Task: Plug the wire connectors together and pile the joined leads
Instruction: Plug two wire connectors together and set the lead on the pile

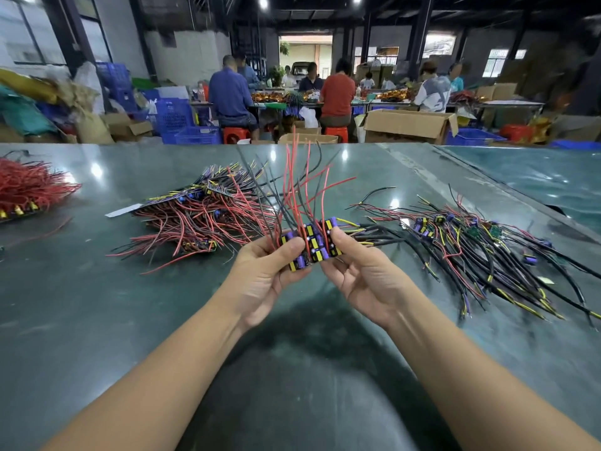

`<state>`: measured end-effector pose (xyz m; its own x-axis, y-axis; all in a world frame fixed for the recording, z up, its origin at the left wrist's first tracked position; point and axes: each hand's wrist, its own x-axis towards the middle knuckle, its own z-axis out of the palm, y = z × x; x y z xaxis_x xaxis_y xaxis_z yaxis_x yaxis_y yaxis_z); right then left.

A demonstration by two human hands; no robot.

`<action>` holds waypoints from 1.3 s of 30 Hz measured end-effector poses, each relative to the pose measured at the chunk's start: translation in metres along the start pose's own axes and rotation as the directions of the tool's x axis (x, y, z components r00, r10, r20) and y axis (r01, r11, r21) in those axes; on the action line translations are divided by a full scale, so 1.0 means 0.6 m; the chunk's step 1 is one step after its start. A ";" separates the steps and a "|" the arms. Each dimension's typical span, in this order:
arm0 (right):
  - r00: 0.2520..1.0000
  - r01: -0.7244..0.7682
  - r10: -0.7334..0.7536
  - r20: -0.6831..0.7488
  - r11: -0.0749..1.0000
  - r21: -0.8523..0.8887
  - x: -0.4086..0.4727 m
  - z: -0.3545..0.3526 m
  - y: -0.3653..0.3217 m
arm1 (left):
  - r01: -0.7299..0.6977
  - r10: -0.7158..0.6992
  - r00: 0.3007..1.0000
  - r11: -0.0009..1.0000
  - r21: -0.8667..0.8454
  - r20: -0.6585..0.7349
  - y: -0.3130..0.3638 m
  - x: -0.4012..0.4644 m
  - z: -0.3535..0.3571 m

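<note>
Above the green bench (97,320), between two wire piles, left hand (260,275) and right hand (364,275) have fingers curled gripping a bunch of small circuit boards (310,245), leads fanned upward, probably to square them for stacking.

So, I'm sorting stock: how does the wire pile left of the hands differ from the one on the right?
The left pile of red and black leads is dense and stacked; the right pile of black, yellow-tipped leads is spread loosely. Left looks mostly red, right mostly black. Both lie on the green table and carry small purple parts.
</note>
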<state>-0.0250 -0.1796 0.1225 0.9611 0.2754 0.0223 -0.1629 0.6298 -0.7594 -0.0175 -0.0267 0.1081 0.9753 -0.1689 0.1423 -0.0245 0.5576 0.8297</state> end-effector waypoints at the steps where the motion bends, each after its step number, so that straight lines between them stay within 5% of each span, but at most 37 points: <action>1: 1.000 0.016 -0.017 -0.021 0.998 -0.054 0.001 0.000 0.003 | 0.011 -0.011 1.000 1.000 0.001 -0.022 0.000 0.000 -0.001; 13: 1.000 -0.027 0.026 -0.007 1.000 -0.010 -0.009 0.004 -0.010 | -0.024 0.022 0.997 1.000 -0.017 -0.078 0.029 0.002 -0.017; 22: 0.975 -0.213 0.188 -0.116 0.938 -0.275 0.012 0.055 -0.035 | -0.132 0.126 0.978 0.991 -0.023 -0.168 0.072 0.013 -0.037; 33: 0.941 -0.321 0.330 -0.081 0.942 0.098 0.056 0.073 -0.055 | -0.218 0.177 0.923 0.972 -0.086 -0.342 0.083 0.021 -0.045; 39: 0.965 -0.240 0.248 -0.083 0.966 0.096 0.074 0.066 -0.086 | -0.339 0.292 0.827 0.941 -0.012 -0.481 0.091 0.025 -0.062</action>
<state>0.0172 -0.1711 0.1881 0.9056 0.3621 -0.2209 -0.4096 0.6117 -0.6767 0.0041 0.0315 0.1352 0.9046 0.4143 0.0998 -0.3509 0.5914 0.7260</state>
